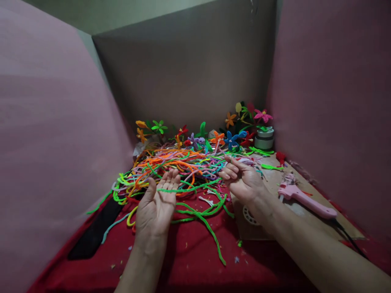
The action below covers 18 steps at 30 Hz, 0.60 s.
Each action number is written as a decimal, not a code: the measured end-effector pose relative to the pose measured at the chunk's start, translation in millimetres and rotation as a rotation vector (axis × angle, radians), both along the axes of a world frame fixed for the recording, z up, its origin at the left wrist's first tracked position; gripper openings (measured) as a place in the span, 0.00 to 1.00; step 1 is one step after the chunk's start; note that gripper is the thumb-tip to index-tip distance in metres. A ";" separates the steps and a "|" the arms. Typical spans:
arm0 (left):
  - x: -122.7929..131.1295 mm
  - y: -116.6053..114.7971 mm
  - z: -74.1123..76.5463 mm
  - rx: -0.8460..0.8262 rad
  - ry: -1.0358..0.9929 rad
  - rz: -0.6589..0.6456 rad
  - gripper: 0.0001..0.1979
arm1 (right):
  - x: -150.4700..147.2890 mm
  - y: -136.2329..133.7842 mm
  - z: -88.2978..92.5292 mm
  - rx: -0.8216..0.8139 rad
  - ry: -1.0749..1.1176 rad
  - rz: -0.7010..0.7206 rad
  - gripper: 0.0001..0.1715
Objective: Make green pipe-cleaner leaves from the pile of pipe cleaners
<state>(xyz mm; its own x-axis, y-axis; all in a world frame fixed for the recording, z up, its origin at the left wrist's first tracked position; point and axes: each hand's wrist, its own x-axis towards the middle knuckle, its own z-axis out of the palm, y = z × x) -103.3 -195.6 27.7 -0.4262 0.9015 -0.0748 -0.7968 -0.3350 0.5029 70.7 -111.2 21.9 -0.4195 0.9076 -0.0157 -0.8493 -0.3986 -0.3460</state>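
My left hand (160, 203) is palm up with its fingers stretched out and the thumb apart. Across its fingers lies one end of a bright green pipe cleaner (189, 190). That strand runs rightward to my right hand (242, 179), whose fingers are curled closed and appear to grip it; the inside of the fist is hidden. More green pipe cleaners (210, 228) lie loose on the red cloth below and between my hands. Just behind both hands spreads a tangled heap of pipe cleaners (171, 158) in orange, pink, green and other colours.
A pink glue gun (308, 199) with a cord rests on a brown board (320, 219) at right. Several pipe-cleaner flowers (232, 139) and a white pot (264, 139) stand at the back. A black flat object (94, 232) lies left on the red cloth (189, 260). Pink panels flank both sides.
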 end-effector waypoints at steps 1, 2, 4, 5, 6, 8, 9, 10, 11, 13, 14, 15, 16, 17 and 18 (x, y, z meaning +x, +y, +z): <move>0.5 -0.6 -2.3 -0.020 -0.017 -0.017 0.21 | -0.1 -0.2 0.7 0.000 0.006 -0.003 0.08; 1.3 -1.3 -4.6 -0.050 -0.029 -0.036 0.22 | -0.2 -0.4 1.4 -0.003 0.009 -0.005 0.08; 2.8 -3.6 -7.8 -0.089 -0.061 -0.081 0.25 | -0.6 -0.5 2.7 -0.010 0.010 -0.007 0.09; 3.0 -5.3 -8.6 -0.080 -0.085 -0.095 0.27 | -0.6 -0.4 3.1 -0.013 0.010 -0.009 0.10; 2.7 -7.2 -8.9 -0.049 -0.114 -0.103 0.31 | -0.5 -0.2 3.2 -0.015 0.012 -0.013 0.10; 1.3 -11.7 -8.8 0.035 -0.179 -0.104 0.38 | 0.1 0.5 2.9 -0.013 0.027 -0.020 0.10; 0.7 -14.0 -9.0 0.064 -0.203 -0.107 0.39 | 0.4 0.9 2.6 -0.013 0.038 -0.024 0.10; 0.6 -16.1 -9.5 0.079 -0.217 -0.113 0.39 | 0.7 1.2 2.3 -0.015 0.049 -0.026 0.10; 0.9 -18.1 -10.5 0.079 -0.223 -0.128 0.38 | 1.0 1.5 2.0 -0.020 0.060 -0.027 0.10; 2.2 -21.4 -13.3 0.076 -0.229 -0.157 0.36 | 1.3 2.0 1.7 -0.031 0.077 -0.022 0.10; 2.5 -22.9 -14.9 0.086 -0.233 -0.160 0.35 | 1.4 2.1 1.8 -0.036 0.084 -0.021 0.10; 2.4 -24.3 -16.5 0.101 -0.241 -0.156 0.35 | 1.6 2.1 1.9 -0.041 0.091 -0.020 0.10; 1.9 -25.7 -18.1 0.114 -0.251 -0.146 0.36 | 1.8 2.1 2.1 -0.043 0.096 -0.020 0.10; 1.5 -27.0 -19.8 0.119 -0.257 -0.134 0.36 | 2.1 2.1 2.4 -0.044 0.099 -0.023 0.10; 1.6 -28.3 -21.7 0.110 -0.256 -0.121 0.36 | 2.4 2.0 2.5 -0.044 0.100 -0.024 0.10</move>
<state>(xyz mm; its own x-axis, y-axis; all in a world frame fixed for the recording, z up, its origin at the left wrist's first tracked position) -101.7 -223.9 6.0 -0.2950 0.9533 -0.0654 -0.9305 -0.2710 0.2465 73.1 -109.2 24.4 -0.3988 0.9169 -0.0148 -0.8883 -0.3903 -0.2418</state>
